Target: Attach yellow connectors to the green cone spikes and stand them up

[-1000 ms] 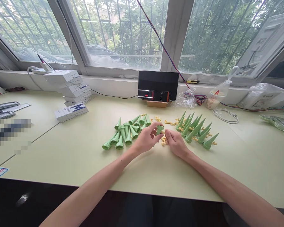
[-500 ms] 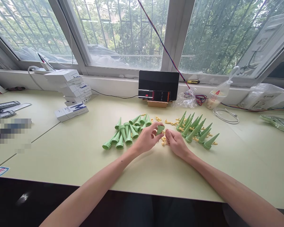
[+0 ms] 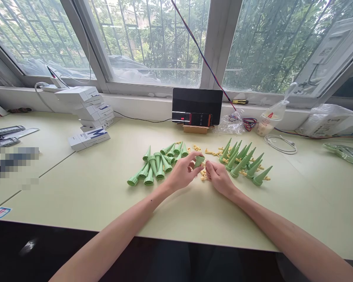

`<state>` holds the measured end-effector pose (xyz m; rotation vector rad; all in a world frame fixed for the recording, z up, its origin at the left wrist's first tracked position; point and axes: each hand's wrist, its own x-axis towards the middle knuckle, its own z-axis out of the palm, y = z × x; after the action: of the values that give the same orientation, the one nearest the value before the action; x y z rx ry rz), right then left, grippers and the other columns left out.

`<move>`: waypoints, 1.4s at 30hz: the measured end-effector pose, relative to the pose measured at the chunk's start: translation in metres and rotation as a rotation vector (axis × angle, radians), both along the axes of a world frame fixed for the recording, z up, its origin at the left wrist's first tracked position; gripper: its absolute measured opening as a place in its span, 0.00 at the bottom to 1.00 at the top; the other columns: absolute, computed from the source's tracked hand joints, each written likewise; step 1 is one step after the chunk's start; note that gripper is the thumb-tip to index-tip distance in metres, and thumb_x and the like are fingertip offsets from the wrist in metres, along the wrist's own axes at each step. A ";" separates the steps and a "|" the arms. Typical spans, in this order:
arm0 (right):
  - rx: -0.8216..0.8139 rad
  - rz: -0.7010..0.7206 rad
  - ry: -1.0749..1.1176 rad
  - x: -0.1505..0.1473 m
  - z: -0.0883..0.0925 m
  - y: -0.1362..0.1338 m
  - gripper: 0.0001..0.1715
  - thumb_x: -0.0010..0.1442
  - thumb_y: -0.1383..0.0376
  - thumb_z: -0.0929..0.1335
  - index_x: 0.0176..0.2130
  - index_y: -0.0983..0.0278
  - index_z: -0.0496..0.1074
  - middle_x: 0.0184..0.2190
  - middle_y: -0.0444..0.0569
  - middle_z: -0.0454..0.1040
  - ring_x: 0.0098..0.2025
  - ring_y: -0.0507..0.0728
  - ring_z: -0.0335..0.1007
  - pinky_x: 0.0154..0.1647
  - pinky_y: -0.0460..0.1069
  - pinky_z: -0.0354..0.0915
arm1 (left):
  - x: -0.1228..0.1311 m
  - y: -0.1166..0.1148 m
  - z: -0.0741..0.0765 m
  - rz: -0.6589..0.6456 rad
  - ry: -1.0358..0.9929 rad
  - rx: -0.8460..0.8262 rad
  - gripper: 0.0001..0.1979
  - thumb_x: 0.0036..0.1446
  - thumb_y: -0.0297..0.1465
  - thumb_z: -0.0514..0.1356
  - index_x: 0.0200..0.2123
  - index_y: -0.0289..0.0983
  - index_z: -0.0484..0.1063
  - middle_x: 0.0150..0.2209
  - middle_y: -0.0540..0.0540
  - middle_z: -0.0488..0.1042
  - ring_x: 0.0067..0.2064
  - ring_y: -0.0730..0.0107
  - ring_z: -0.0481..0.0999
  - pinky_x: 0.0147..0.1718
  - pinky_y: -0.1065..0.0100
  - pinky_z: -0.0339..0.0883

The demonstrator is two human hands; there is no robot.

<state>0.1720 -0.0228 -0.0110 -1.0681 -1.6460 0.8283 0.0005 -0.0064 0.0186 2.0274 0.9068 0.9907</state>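
Observation:
Fingers of my left hand [image 3: 184, 170] are wrapped round a green plastic cone spike [image 3: 199, 161], its wide end upward. My right hand [image 3: 219, 176] is closed in a pinch against the spike's side, on a small yellow plastic valve [image 3: 204, 164] that is mostly hidden by the fingers. To the left lies a pile of loose green spikes [image 3: 153, 166]. On the right, several green spikes [image 3: 243, 159] stand on their wide ends with yellow valves stuck in their sides. Loose yellow valves [image 3: 196, 147] are scattered behind and beneath my hands.
A black tablet [image 3: 197, 102] with a phone [image 3: 200, 119] before it leans on a cardboard stand at the back. White boxes [image 3: 90, 139] are stacked at left. A coiled white cable [image 3: 281, 144] and a bagged cup [image 3: 267, 121] sit back right. The table's front edge [image 3: 188, 243] runs beneath my forearms.

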 end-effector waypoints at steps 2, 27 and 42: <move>0.002 0.001 -0.002 0.000 0.000 0.001 0.29 0.70 0.49 0.57 0.22 0.61 0.53 0.18 0.40 0.54 0.20 0.50 0.49 0.21 0.47 0.50 | 0.000 0.000 0.000 0.001 -0.021 -0.028 0.16 0.61 0.38 0.59 0.51 0.41 0.66 0.26 0.54 0.65 0.23 0.78 0.69 0.26 0.72 0.66; 0.137 0.012 -0.054 0.000 0.009 -0.004 0.12 0.67 0.56 0.64 0.44 0.62 0.66 0.26 0.43 0.71 0.22 0.51 0.65 0.24 0.46 0.62 | -0.007 0.010 0.008 -0.209 -0.295 -0.717 0.28 0.57 0.44 0.62 0.57 0.37 0.64 0.28 0.50 0.74 0.17 0.83 0.60 0.17 0.75 0.50; 0.163 -0.021 -0.087 -0.001 0.007 -0.004 0.13 0.67 0.55 0.63 0.41 0.62 0.69 0.25 0.45 0.71 0.25 0.53 0.67 0.27 0.48 0.63 | -0.009 0.013 0.003 -0.245 -0.264 -0.734 0.28 0.60 0.44 0.58 0.60 0.37 0.64 0.29 0.44 0.77 0.16 0.82 0.60 0.15 0.75 0.48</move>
<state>0.1708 -0.0269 -0.0039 -1.0173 -1.7397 0.6296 -0.0083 0.0066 0.0211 1.3106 0.7146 0.6371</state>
